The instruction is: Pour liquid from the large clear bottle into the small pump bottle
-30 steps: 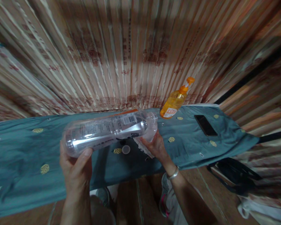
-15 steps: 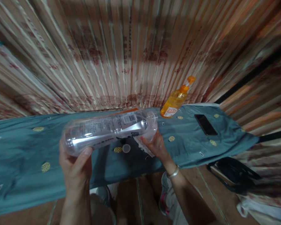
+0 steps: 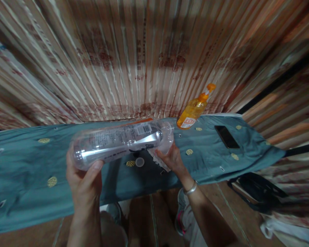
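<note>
Little moves since the earlier frames: hands and bottle keep their pose, and the whole scene sits just slightly further right in view. Left hand (image 3: 84, 181) wraps the base end of a large clear bottle (image 3: 115, 143), thumb laid along the near side, fingers curled behind and mostly hidden. Bottle lies on its side between the two hands, above the cloth (image 3: 23, 164), neck end toward the right hand (image 3: 172, 159). Printed label, with barcode, shows on its upper side.

Right hand is closed at the neck end, pinching a pale, ragged-edged piece (image 3: 161, 162) just under it; material unclear, and cannot tell how firmly the fingertips press on the bottle itself. Silver bracelet (image 3: 192, 188) on that wrist.

Small whitish round disc (image 3: 139, 162) on the cloth, left of the right hand, below the bottle. Orange pump bottle (image 3: 192, 112) stands beyond the right hand and to its right. Dark phone (image 3: 226, 137) lies flat, well to the right of the same hand. Black bag (image 3: 256, 188) further right, lower, past the cloth's edge. Striped curtain (image 3: 123, 68) hangs beyond both hands.
</note>
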A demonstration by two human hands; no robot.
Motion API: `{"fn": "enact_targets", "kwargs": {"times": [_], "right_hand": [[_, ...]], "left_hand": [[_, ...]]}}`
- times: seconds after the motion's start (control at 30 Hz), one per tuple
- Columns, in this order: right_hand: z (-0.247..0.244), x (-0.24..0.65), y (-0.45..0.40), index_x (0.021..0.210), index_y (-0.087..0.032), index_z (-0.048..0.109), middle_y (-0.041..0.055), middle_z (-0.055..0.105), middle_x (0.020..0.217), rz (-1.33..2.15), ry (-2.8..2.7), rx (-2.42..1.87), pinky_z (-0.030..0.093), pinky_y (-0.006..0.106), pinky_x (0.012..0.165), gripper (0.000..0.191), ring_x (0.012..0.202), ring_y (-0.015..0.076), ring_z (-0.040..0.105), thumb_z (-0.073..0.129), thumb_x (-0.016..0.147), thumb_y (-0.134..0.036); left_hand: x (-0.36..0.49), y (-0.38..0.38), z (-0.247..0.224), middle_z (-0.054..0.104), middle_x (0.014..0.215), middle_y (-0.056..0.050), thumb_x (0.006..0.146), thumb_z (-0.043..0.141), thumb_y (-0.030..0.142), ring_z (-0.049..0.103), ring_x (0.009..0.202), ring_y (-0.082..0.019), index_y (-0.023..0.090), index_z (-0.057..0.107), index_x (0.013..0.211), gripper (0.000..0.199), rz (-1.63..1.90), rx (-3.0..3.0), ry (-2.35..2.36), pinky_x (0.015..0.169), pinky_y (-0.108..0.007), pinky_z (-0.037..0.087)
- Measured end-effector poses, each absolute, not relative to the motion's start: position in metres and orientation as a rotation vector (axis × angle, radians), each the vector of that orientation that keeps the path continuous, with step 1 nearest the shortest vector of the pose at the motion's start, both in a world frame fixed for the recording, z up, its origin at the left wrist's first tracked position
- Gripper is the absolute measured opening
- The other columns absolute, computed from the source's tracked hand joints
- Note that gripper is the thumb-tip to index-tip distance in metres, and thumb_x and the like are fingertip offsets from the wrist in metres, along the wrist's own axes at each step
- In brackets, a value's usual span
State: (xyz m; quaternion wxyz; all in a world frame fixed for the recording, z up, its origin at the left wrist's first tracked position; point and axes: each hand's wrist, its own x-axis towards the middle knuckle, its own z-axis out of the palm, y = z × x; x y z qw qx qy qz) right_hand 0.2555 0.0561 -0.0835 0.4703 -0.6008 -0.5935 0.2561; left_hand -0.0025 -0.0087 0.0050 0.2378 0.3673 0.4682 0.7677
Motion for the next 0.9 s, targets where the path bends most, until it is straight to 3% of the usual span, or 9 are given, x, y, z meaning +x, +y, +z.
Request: {"fn": "enact_targets", "kwargs": {"times": [0.1,0.27,0.4,0.5,0.63,0.9], "right_hand": [[-0.0831,0.2565,0.0562,0.148,-0.027,0.063,0.0130,0.085,0.125,0.645,-1.472,-1.465,0.070,0.061,0.102,0.076,0.110,0.0378,0.083,0.084,0.077,-0.041],[-0.0826,0.2574,0.0565,0.150,-0.013,0.061,0.0227,0.081,0.131,0.640,-1.488,-1.486,0.067,0.063,0.106,0.082,0.117,0.0416,0.082,0.083,0.077,-0.043],[-0.0835,0.2571,0.0563,0.151,-0.022,0.062,0.0169,0.082,0.131,0.636,-1.488,-1.478,0.068,0.062,0.106,0.078,0.118,0.0403,0.082,0.083,0.078,-0.040],[-0.0834,0.2567,0.0560,0.151,-0.028,0.062,0.0127,0.083,0.129,0.626,-1.482,-1.469,0.069,0.063,0.104,0.077,0.117,0.0399,0.082,0.084,0.078,-0.038],[-0.0836,0.2560,0.0564,0.153,-0.027,0.060,0.0136,0.083,0.131,0.634,-1.491,-1.466,0.069,0.063,0.104,0.078,0.118,0.0404,0.082,0.083,0.079,-0.038],[-0.0867,0.2561,0.0572,0.150,-0.024,0.062,0.0167,0.082,0.132,0.647,-1.465,-1.485,0.068,0.064,0.106,0.079,0.117,0.0412,0.082,0.084,0.076,-0.040]], "left_hand": [[-0.0025,-0.0085,0.0058,0.077,0.129,-0.005,0.052,0.106,0.052,0.070,0.131,-0.035,0.034,0.081,0.122,0.077,2.104,1.005,1.269,0.122,-0.053,0.053],[-0.0005,-0.0082,0.0091,0.079,0.124,-0.004,0.044,0.109,0.050,0.073,0.125,-0.031,0.033,0.082,0.116,0.078,2.131,0.936,1.253,0.119,-0.047,0.054],[-0.0001,-0.0086,0.0078,0.079,0.127,-0.005,0.048,0.108,0.047,0.073,0.123,-0.029,0.032,0.082,0.119,0.077,2.128,0.932,1.232,0.115,-0.042,0.056],[-0.0010,-0.0090,0.0056,0.078,0.132,-0.006,0.054,0.105,0.048,0.072,0.126,-0.030,0.033,0.081,0.122,0.074,2.125,0.992,1.248,0.118,-0.046,0.056],[-0.0026,-0.0089,0.0039,0.077,0.132,-0.006,0.058,0.101,0.048,0.072,0.128,-0.033,0.035,0.081,0.123,0.070,2.115,1.040,1.277,0.120,-0.053,0.055],[-0.0050,-0.0086,0.0000,0.076,0.133,-0.006,0.057,0.103,0.046,0.071,0.129,-0.031,0.036,0.080,0.126,0.074,2.130,1.012,1.247,0.123,-0.054,0.053]]}}
